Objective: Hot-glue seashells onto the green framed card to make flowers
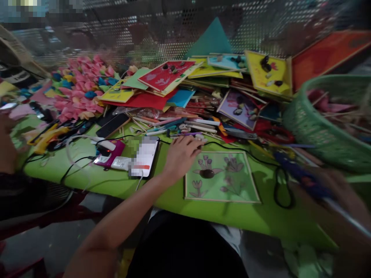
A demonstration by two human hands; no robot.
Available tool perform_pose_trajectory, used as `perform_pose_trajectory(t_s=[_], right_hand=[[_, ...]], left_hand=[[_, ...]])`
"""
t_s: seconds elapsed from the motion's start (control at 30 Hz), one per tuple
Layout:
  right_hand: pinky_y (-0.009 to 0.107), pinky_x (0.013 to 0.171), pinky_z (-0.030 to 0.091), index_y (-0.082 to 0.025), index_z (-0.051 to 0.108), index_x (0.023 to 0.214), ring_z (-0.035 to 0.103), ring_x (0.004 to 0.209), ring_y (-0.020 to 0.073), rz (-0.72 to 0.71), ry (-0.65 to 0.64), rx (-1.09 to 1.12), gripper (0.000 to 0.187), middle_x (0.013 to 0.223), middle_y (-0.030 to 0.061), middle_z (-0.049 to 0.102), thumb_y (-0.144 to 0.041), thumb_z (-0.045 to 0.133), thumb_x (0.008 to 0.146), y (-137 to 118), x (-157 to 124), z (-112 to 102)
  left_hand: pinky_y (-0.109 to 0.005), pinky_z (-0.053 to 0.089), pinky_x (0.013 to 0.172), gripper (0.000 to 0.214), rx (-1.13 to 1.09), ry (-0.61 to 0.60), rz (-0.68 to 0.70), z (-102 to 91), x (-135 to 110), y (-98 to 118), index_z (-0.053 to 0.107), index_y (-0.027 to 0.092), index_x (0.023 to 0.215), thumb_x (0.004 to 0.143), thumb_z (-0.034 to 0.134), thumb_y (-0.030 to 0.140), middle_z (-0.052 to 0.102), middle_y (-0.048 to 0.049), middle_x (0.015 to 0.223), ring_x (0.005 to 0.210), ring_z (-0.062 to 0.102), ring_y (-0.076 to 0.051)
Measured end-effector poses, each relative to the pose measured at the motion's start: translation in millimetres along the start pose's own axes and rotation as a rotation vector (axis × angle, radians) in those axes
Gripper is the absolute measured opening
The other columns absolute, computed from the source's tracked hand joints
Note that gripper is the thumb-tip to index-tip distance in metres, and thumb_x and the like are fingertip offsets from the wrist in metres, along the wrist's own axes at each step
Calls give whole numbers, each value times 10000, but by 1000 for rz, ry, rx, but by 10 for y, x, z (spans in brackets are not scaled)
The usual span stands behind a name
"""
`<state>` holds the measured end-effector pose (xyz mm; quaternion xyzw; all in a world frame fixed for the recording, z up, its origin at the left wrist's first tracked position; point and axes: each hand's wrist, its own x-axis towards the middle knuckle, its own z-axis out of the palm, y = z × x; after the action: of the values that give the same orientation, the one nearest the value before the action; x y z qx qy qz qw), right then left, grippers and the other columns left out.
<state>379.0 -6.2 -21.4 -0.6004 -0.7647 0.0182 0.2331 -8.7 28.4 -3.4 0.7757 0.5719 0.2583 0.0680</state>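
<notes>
My left hand point(184, 154) reaches across the green table, fingers stretched out over a pale pebble point(199, 137) at the edge of the craft pile. Whether the fingertips touch it I cannot tell. Just right of this hand lies a green framed card point(223, 189) with drawn flowers and a dark oval stone on one of them. At the right, my right hand point(342, 193), smeared by motion, is closed around a blue glue gun point(304, 173). A pale glue stick point(350, 220) sticks out of its back end.
Behind are framed cards point(168, 75), pens and sticks. A green basket point(327, 127) stands at right, pink flowers point(81, 85) at left. A phone point(145, 156), a power strip point(110, 154) and a black cable point(255, 156) lie nearby. Another person's arm point(7, 146) is far left.
</notes>
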Motion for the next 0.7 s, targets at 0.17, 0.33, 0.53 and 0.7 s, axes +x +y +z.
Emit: perform_pose_trajectory(t_s=[0.17,0.33,0.53,0.7], right_hand=[[442,908,566,-209,502,1315,627,1178,350,-215,-139,-101,388,1290,183,570,-374,498,964,-46,42,101],[517,937,559,-120,546,1290,637,1141,387,-253,-201,-204,389,1289,234,568,-294,445,958,-93,47,122],[590,1049,509,-283,513,1374,585,1298,373,-315,-232,-62,404,1399,153,575,-338,454,977,31,23,-28],[530,1023,539,-379,591,1276,637,1259,328,-129,-132,-59,342,1327,58,675,-478,447,981,-67,123,-241]], left_hand=[[-355,538,907,237,-570,33,-111,-25,-38,-16,682,260,1188,987,576,195,738,-39,1203,1051,693,-201],[-293,563,704,248,-1076,-73,-357,7,-82,3,666,207,1153,920,652,293,766,-60,1009,849,736,-177],[-311,577,710,255,-1281,-105,-460,-7,-141,57,670,192,1080,871,707,333,749,-66,1010,874,740,-191],[-300,580,755,312,-1408,-36,-464,-31,-164,42,671,191,1116,839,748,314,725,-44,923,856,718,-171]])
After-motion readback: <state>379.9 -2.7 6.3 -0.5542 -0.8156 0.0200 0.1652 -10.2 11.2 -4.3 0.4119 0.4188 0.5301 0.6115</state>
